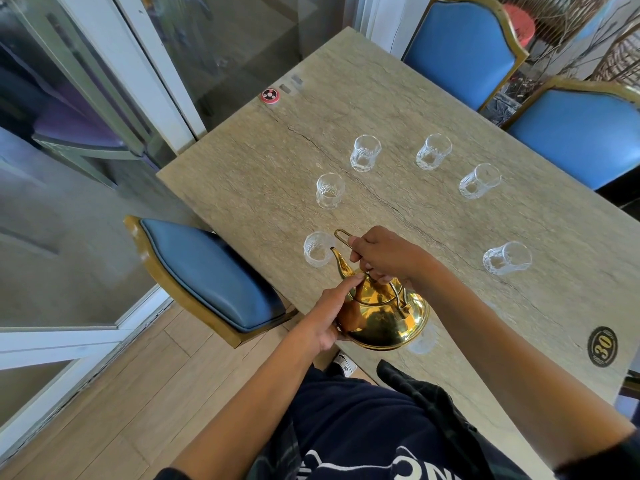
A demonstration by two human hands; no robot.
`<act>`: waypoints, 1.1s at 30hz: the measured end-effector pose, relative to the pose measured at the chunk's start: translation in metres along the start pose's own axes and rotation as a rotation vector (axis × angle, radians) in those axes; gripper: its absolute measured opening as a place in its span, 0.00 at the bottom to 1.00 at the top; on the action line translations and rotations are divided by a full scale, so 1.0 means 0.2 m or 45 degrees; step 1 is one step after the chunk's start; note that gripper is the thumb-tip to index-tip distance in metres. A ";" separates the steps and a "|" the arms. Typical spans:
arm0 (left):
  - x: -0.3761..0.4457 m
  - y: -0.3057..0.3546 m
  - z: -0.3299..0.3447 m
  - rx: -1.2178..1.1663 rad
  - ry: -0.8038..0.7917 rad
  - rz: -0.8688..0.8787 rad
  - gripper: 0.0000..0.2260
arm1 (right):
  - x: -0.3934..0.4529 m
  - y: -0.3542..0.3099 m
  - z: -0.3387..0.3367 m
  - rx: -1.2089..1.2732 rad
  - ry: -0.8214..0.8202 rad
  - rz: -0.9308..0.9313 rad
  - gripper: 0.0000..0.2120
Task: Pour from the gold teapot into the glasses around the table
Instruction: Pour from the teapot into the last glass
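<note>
The gold teapot (384, 317) is held above the near left part of the stone table (284, 168), tilted so its spout tip reaches the rim of the nearest left glass (317, 250). My right hand (384, 256) grips the wire handle over the pot. My left hand (329, 317) cups the pot's side and base, its index finger pressing on the lid. Several clear cut glasses stand in a ring: one (329, 190), one (365, 153), one (433, 151), one (479, 181) and one (506, 258). Another glass (423, 341) is mostly hidden behind the pot.
Blue padded chairs stand at the left (207, 271) and far right (460, 50), (581, 133) of the table. A round red call button (270, 96) lies at the far left edge. A black "30" sticker (602, 346) marks the near right. Glass doors line the left.
</note>
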State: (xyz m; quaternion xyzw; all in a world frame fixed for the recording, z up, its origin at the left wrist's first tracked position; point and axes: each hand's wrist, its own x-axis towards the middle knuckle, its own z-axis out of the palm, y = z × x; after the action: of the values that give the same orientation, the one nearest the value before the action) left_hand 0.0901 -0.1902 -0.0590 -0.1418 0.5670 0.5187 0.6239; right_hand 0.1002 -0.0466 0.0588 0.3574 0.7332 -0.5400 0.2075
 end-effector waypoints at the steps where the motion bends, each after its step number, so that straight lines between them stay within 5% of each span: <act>1: 0.00 0.00 0.00 0.002 -0.003 0.004 0.24 | 0.00 0.00 0.00 0.000 -0.001 0.001 0.20; 11: -0.02 0.01 0.02 -0.024 -0.014 -0.030 0.19 | 0.01 0.00 -0.01 -0.013 -0.013 0.003 0.20; 19: 0.00 -0.01 0.02 -0.013 -0.026 -0.021 0.50 | -0.01 0.00 -0.02 -0.002 -0.011 -0.005 0.20; 29: 0.00 0.00 0.03 -0.023 -0.017 -0.007 0.41 | -0.03 -0.01 -0.04 -0.023 -0.007 -0.029 0.20; 33: -0.01 0.00 0.05 -0.030 -0.012 0.012 0.50 | -0.04 -0.02 -0.04 -0.046 0.005 -0.032 0.20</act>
State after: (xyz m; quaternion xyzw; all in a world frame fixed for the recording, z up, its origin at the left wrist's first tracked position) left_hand 0.0961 -0.1848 -0.0541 -0.1441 0.5586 0.5290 0.6224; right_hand 0.1044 -0.0427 0.0694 0.3455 0.7475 -0.5287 0.2058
